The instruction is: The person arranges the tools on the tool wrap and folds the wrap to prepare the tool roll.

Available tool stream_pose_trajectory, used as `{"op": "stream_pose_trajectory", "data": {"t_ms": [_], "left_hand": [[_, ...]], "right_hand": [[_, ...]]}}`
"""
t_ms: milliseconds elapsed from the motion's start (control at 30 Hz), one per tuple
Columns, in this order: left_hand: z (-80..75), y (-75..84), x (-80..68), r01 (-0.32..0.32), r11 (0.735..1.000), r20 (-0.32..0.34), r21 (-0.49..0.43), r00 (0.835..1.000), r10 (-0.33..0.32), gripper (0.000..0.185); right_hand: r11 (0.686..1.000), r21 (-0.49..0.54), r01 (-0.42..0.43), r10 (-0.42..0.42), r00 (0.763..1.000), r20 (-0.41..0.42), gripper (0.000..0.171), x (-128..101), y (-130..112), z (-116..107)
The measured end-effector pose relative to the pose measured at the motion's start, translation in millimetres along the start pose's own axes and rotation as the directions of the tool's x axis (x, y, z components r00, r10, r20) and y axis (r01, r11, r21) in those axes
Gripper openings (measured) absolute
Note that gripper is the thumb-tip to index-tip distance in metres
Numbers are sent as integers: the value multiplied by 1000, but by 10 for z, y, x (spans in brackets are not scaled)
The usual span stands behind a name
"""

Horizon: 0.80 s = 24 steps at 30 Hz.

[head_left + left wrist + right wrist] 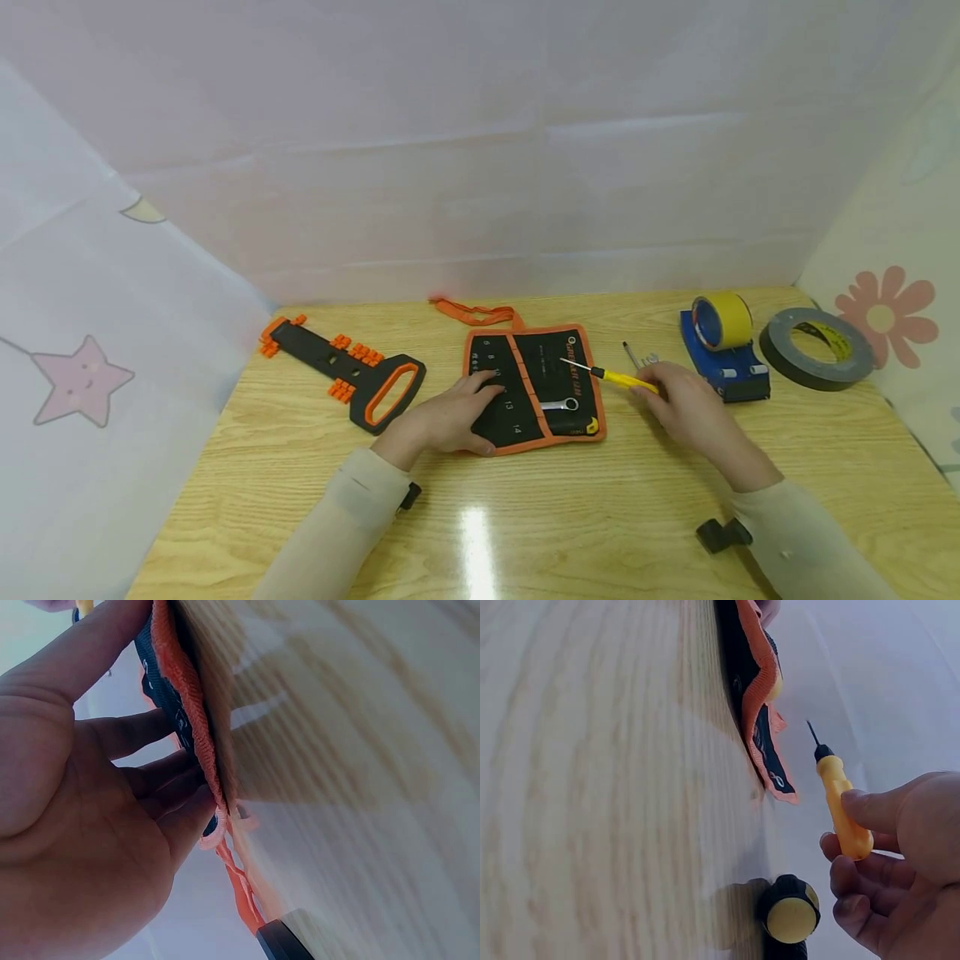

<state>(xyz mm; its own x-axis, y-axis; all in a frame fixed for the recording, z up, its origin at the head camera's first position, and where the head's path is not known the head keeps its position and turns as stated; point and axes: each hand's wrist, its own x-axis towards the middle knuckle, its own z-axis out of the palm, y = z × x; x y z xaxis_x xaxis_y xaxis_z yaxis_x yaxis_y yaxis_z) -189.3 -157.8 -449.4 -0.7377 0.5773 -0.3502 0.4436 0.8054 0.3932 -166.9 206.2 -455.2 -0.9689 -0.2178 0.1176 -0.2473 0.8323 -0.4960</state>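
Left hand [450, 417] flat on the tool pouch [534, 387], fingers [135, 731] straight, likely to keep it spread on the desk [300, 500]. Right hand [686, 408] beside the pouch, fingers [870, 810] clamped on a yellow screwdriver [617, 379], tip over the pockets.

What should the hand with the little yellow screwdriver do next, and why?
Probably slide the yellow screwdriver tip-first into an open slot of the tool pouch. The right hand pinches its handle with the tip already over the pouch, the left hand presses the pouch flat on the table, and only one wrench sits in it.
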Motion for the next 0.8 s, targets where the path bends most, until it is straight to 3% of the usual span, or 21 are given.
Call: {"op": "stream_pose_trajectory", "data": {"t_ms": [367, 800], "left_hand": [[-2, -3, 0, 11, 1000, 6, 15, 1000, -11, 95], [-23, -12, -21, 1, 995, 10, 99, 1000, -2, 95]], "right_hand": [[998, -29, 53, -52, 998, 35, 15, 109, -64, 61], [989, 24, 148, -150, 986, 71, 9, 251, -86, 184]]}}
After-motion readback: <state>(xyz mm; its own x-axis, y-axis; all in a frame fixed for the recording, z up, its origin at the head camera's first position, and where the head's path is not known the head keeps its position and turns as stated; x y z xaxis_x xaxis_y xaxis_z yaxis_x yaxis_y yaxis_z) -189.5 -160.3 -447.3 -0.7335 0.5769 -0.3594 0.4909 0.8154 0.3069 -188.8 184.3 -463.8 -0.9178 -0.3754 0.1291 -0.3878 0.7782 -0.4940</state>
